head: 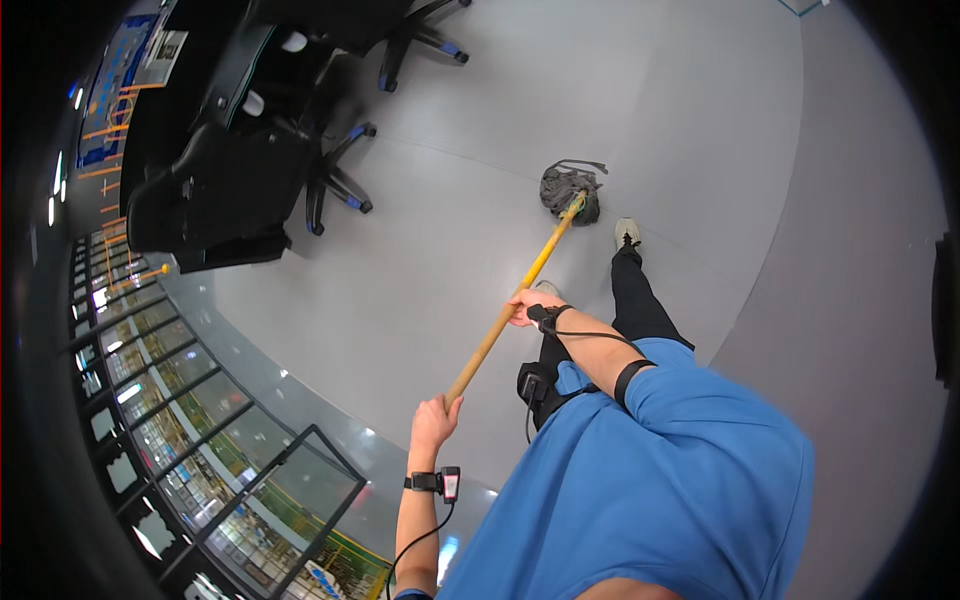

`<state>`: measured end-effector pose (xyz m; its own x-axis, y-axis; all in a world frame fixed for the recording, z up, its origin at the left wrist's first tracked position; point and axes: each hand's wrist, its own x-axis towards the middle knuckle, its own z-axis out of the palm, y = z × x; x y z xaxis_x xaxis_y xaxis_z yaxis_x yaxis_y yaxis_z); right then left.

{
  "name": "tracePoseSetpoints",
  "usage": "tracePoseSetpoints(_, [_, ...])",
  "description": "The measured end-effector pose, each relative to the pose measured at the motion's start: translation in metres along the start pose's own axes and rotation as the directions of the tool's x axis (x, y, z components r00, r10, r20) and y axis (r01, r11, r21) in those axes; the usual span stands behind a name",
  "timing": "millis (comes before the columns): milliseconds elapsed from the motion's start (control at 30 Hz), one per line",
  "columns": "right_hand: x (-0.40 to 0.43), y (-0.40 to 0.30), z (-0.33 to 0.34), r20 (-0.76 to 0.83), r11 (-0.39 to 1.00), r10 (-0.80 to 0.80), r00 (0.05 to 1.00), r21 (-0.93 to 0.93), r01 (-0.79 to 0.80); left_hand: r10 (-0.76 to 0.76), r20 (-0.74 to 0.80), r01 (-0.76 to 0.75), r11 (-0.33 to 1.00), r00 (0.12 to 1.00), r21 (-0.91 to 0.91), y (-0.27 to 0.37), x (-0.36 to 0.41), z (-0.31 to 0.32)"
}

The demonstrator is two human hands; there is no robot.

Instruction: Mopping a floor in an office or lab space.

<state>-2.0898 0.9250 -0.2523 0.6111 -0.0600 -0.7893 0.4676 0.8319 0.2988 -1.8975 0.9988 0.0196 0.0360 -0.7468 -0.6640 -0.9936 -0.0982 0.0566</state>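
A string mop with a wooden handle [489,341] slants across the view. Its grey mop head [568,193] rests on the floor just ahead of my feet. My left hand [435,426] is wrapped around the upper end of the handle, thumb along the wood. Farther down the same handle, my right hand [525,306] grips it near the middle, partly hidden behind its own wrist. The lower stretch of the handle is yellow, with a greenish tie where it meets the grey strands.
Black office chairs [225,187] on wheeled bases stand at the upper left. Dark-framed glass panels [187,405] run along the left side, one frame [319,480] jutting inward. The grey floor [675,97] surrounds my shoe [628,231]. Cabled devices [448,484] are strapped to my wrists.
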Motion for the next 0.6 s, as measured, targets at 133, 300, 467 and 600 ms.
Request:
tracePoseSetpoints(133, [0.008, -0.071, -0.047, 0.225, 0.916, -0.158, 0.961, -0.330, 0.228, 0.088, -0.031, -0.086, 0.995, 0.996, 0.043, 0.061, 0.051, -0.013])
tracePoseSetpoints(300, [-0.098, -0.167, -0.056, -0.157, 0.853, -0.411, 0.898, 0.283, 0.439, 0.132, -0.094, -0.135, 0.990, 0.987, -0.030, 0.191, 0.123, 0.012])
tracePoseSetpoints(467, [-0.173, -0.222, -0.079, -0.040, 0.804, -0.560, 0.828, 0.216, 0.554, 0.166, -0.148, -0.185, 0.975, 0.975, -0.123, 0.320, 0.199, 0.008])
tracePoseSetpoints(600, [-0.212, -0.230, -0.096, 0.010, 0.803, -0.578, 0.816, 0.182, 0.567, 0.225, -0.166, -0.253, 0.952, 0.960, -0.174, 0.356, 0.212, 0.019])
